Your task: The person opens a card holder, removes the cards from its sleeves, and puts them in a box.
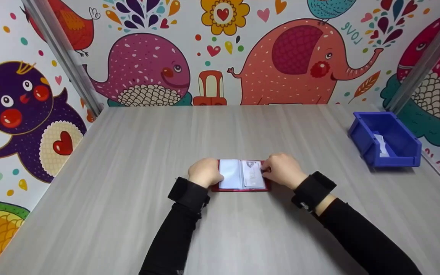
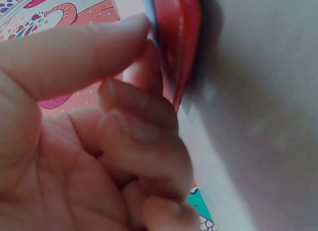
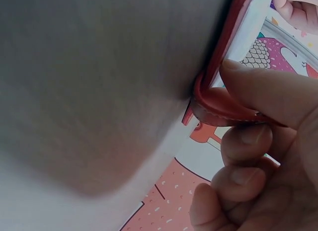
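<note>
A small red card holder (image 1: pixel 241 190) lies spread open on the table, with pale plastic sleeves inside. A printed card (image 1: pixel 253 175) shows in its right-hand sleeve. At the left edge my left hand (image 1: pixel 206 172) pinches the cover between thumb and index finger; the left wrist view shows the red cover (image 2: pixel 181 37) between them, the other fingers curled below. My right hand (image 1: pixel 284 170) is at the right edge. In the right wrist view its thumb and fingers pinch a curved red strap (image 3: pixel 223 104) at the holder's side.
A blue plastic bin (image 1: pixel 399 162) stands at the right of the table, with white pieces (image 1: pixel 381 145) inside. The pale wood-grain table (image 1: pixel 147 145) meets walls printed with cartoon animals at the back and sides. Metal posts (image 1: pixel 63 57) rise at the back corners.
</note>
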The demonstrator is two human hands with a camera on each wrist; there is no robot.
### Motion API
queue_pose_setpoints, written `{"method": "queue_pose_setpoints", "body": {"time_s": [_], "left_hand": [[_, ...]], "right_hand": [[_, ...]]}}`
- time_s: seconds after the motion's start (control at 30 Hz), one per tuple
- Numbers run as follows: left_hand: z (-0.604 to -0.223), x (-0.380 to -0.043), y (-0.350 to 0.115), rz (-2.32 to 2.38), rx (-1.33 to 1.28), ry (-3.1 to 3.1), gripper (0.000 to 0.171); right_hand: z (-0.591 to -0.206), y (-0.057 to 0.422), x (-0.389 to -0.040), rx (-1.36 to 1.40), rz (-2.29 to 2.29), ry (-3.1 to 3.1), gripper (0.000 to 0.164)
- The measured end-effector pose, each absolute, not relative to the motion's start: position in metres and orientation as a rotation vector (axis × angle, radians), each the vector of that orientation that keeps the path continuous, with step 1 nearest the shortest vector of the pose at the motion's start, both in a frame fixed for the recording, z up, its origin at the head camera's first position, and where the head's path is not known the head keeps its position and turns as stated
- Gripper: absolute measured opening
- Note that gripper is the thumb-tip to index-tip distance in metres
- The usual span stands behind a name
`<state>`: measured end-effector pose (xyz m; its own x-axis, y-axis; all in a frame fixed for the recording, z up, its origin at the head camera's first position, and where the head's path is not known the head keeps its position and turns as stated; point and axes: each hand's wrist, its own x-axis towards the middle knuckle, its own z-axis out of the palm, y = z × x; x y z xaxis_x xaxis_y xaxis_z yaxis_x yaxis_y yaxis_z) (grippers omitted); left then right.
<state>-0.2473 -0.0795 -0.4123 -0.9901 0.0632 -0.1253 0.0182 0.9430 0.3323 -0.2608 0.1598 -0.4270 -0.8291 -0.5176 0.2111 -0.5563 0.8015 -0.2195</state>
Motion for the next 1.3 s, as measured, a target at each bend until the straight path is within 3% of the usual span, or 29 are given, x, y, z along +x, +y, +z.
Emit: {"method": "queue_pose_setpoints", "body": {"time_s": [0.43, 0.63, 0.7, 1.3], "left_hand": [[-0.409, -0.246, -0.072, 0.511, 0.047, 2.995, 0.012], [-0.408, -0.242, -0.065, 0.668, 0.165, 2.996, 0.04], [-0.408, -0.241, -0.063, 0.716, 0.219, 2.995, 0.042], [-0.413, -0.231, -0.045, 0.827, 0.424, 2.968, 0.036]], "right_hand": [[-0.427, 0.16, -0.261, 0.838, 0.424, -2.857, 0.013], [-0.427, 0.16, -0.26, 0.825, 0.429, -2.86, 0.014], [-0.427, 0.16, -0.26, 0.828, 0.426, -2.859, 0.014], [-0.427, 0.159, -0.261, 0.847, 0.419, -2.849, 0.012]]}}
